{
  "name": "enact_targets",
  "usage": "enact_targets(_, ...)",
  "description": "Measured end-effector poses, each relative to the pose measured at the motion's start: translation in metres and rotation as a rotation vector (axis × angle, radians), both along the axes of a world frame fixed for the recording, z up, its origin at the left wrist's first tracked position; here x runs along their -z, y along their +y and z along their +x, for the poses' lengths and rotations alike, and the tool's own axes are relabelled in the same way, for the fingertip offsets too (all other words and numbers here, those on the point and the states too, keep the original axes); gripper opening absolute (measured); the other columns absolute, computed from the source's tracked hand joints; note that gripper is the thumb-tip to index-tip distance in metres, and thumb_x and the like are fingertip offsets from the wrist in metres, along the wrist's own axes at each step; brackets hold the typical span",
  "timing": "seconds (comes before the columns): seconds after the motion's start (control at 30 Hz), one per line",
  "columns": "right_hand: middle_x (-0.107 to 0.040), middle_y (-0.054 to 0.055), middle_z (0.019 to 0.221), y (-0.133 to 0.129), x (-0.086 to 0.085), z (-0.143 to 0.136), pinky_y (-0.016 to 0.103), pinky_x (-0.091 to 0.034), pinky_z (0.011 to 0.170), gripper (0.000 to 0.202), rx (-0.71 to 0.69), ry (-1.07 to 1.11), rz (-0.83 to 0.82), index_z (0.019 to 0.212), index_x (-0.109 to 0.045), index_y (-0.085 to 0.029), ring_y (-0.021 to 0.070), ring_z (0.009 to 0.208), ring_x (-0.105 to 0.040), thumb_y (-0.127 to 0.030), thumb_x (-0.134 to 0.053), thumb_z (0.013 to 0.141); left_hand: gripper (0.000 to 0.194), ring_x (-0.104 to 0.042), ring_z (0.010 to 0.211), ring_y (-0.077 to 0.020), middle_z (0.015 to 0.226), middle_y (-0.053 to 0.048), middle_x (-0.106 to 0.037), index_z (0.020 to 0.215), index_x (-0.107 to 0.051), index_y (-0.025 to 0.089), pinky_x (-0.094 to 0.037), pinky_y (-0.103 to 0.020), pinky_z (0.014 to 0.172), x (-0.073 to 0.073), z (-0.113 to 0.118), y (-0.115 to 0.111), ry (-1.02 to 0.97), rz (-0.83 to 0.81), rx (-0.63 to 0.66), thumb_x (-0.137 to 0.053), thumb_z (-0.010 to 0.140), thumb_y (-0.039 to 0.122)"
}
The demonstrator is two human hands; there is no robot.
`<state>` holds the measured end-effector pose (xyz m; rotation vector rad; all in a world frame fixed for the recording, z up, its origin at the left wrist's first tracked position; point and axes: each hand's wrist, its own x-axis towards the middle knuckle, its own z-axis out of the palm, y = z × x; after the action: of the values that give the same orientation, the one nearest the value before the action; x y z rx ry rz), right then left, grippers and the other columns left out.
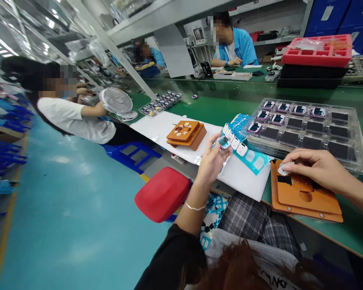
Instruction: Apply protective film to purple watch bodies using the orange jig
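Note:
My left hand (212, 161) is raised over the white foam sheet (248, 181), its fingers closed around a small watch-like case (224, 141) with a shiny face. Behind it lie blue adhesive sheets (254, 161) bearing white rounded-square pieces. On the right, my right hand (323, 167) pinches a small white piece (286, 168) at the upper left corner of an orange fixture (308, 205). The fixture has dark pads and a round cutout, partly covered by my fingers. Just behind that hand is a clear plastic tray (358, 149) with several watch-like cases in its pockets.
Another orange fixture (186, 135) rests on the foam sheet. A red stool seat (163, 194) stands by the table edge. A co-worker (78, 117) sits at left near a white fan (117, 100). Across the green table are more people and a red tray (317, 52).

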<state>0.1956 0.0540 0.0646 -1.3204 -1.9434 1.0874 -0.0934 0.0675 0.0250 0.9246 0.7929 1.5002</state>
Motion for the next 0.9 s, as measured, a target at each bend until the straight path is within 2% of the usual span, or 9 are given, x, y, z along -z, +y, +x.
enact_targets(0.13,-0.070,0.004,0.072,0.001,0.005,0.000,0.027,-0.039,0.048,0.042,-0.032,0.038,-0.025,0.084,-0.076,-0.019,0.0143,0.055,-0.054,-0.061,-0.069,0.078,0.023,-0.069,0.094,-0.0115,0.111,-0.003,-0.070,0.108,-0.055,0.024,-0.054,-0.026,0.088,-0.021,-0.023,0.090,0.477,-0.044,-0.186,-0.061,0.093,0.040)
enact_targets(0.2,-0.072,0.006,0.076,0.001,0.007,-0.002,0.028,-0.042,0.053,0.039,-0.058,0.051,0.004,0.084,-0.076,-0.019,0.0158,0.060,-0.057,-0.057,-0.068,0.082,0.022,-0.069,0.097,-0.0125,0.109,-0.005,-0.070,0.107,-0.055,0.021,-0.054,-0.025,0.087,-0.027,-0.026,0.138,0.599,-0.091,-0.234,-0.062,0.094,0.037)
enact_targets(0.3,-0.074,0.006,0.082,0.000,0.010,-0.004,0.030,-0.044,0.057,0.035,-0.074,0.066,0.054,0.084,-0.075,-0.020,0.0168,0.064,-0.059,-0.052,-0.064,0.087,0.024,-0.067,0.092,-0.0142,0.104,-0.007,-0.069,0.107,-0.059,0.015,-0.056,-0.029,0.083,-0.025,-0.025,0.200,0.759,-0.165,-0.272,-0.065,0.092,0.033)
enact_targets(0.43,-0.073,0.005,0.082,-0.001,0.012,-0.008,0.031,-0.043,0.060,0.032,-0.085,0.086,0.040,0.086,-0.073,-0.021,0.0182,0.067,-0.060,-0.049,-0.059,0.089,0.029,-0.065,0.101,-0.0189,0.115,-0.008,-0.065,0.114,-0.062,0.013,-0.057,-0.040,0.089,-0.012,-0.017,0.251,0.976,-0.191,-0.279,-0.062,0.094,0.035)
enact_targets(0.53,-0.071,0.004,0.080,0.000,0.014,-0.010,0.030,-0.043,0.064,0.029,-0.092,0.104,0.037,0.086,-0.072,-0.021,0.0184,0.070,-0.061,-0.046,-0.058,0.089,0.032,-0.063,0.109,-0.0211,0.122,-0.009,-0.063,0.119,-0.061,0.014,-0.056,-0.043,0.094,-0.007,-0.008,0.272,1.070,-0.133,-0.252,-0.062,0.095,0.035)
enact_targets(0.67,-0.069,0.002,0.074,0.000,0.018,-0.014,0.028,-0.038,0.059,0.024,-0.069,0.077,0.058,0.083,-0.073,-0.023,0.0156,0.064,-0.056,-0.041,-0.059,0.089,0.035,-0.062,0.112,-0.0221,0.125,-0.010,-0.062,0.122,-0.060,0.015,-0.055,-0.045,0.096,-0.011,0.000,0.283,1.093,-0.026,-0.200,-0.061,0.095,0.037)
enact_targets(0.8,-0.067,0.001,0.073,0.001,0.019,-0.015,0.027,-0.038,0.058,0.022,-0.056,0.071,0.055,0.082,-0.073,-0.024,0.0154,0.062,-0.055,-0.041,-0.060,0.087,0.038,-0.059,0.119,-0.0237,0.131,-0.011,-0.060,0.124,-0.059,0.016,-0.050,-0.048,0.103,-0.030,0.003,0.281,1.037,0.124,-0.165,-0.056,0.097,0.041)
enact_targets(0.9,-0.069,0.002,0.072,0.002,0.017,-0.015,0.027,-0.041,0.058,0.025,-0.043,0.081,0.057,0.083,-0.073,-0.023,0.0164,0.063,-0.058,-0.044,-0.060,0.087,0.046,-0.061,0.117,-0.0235,0.128,-0.014,-0.063,0.120,-0.064,0.014,-0.049,-0.043,0.103,-0.054,0.009,0.253,0.989,0.265,-0.118,-0.039,0.102,0.049)
